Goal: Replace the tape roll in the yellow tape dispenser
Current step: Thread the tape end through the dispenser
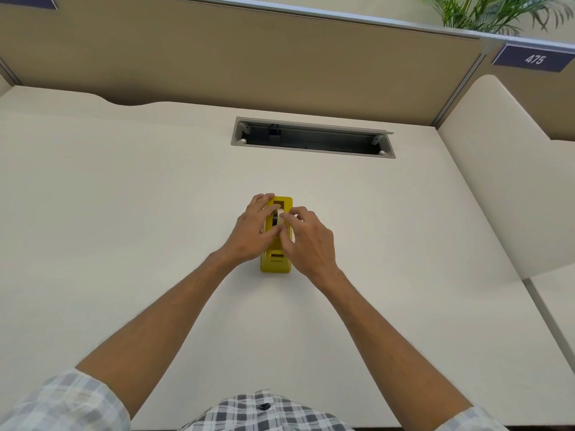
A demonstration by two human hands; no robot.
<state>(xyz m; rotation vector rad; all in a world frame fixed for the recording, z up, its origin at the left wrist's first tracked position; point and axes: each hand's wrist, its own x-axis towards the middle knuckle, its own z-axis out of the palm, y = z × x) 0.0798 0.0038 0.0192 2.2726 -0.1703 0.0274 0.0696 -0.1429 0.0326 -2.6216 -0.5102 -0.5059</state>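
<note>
While the yellow tape dispenser (276, 262) sits mid-surface (124, 197), the left hand (253, 228) curls against its side and the right hand (306, 236) pinches the pale tape roll (279, 216) seated in its cradle.

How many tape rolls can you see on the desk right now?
1. The tape roll sits in the yellow tape dispenser, between the left hand and right hand. No spare roll shows; one could lie outside the view.

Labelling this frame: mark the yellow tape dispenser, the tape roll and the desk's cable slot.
yellow tape dispenser (275, 266), head view, near end.
pale tape roll (279, 216), head view, outer rim.
grey cable slot (311, 141), head view, dark interior.
</note>
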